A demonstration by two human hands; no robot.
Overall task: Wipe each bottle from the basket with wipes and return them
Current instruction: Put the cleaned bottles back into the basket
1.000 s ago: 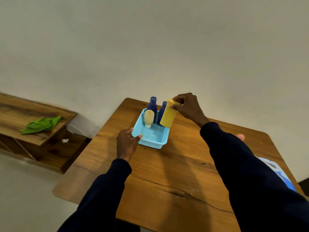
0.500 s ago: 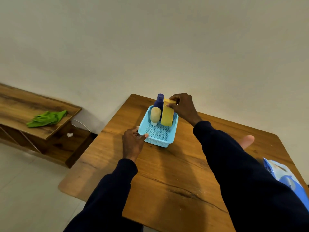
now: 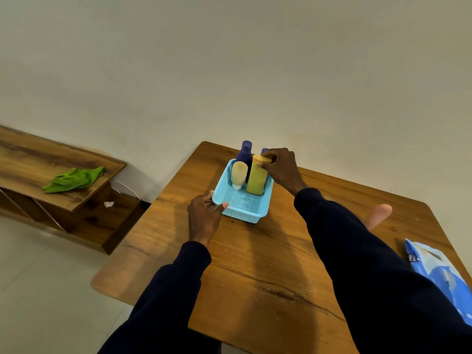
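Yellow bottle [image 3: 256, 178] is now standing upright inside the blue basket [image 3: 244, 217], having come down from its tilt over the right rim a second ago. The right hand [image 3: 282, 167] is still pinching its cap, grip clamped on it. The left hand [image 3: 203, 217] is gripping the basket's near-left corner, thumb lying on the rim. Cream bottle [image 3: 238, 175] and dark blue bottle [image 3: 244, 153] are standing at the basket's far end. The basket is sitting on the wooden bench [image 3: 255, 264]. Wipes pack [image 3: 439, 274] is lying at the bench's right edge, and a pink bottle [image 3: 378, 215] is showing past the right sleeve. Green cloth [image 3: 74, 178] is lying on the low shelf [image 3: 30, 159] at left.
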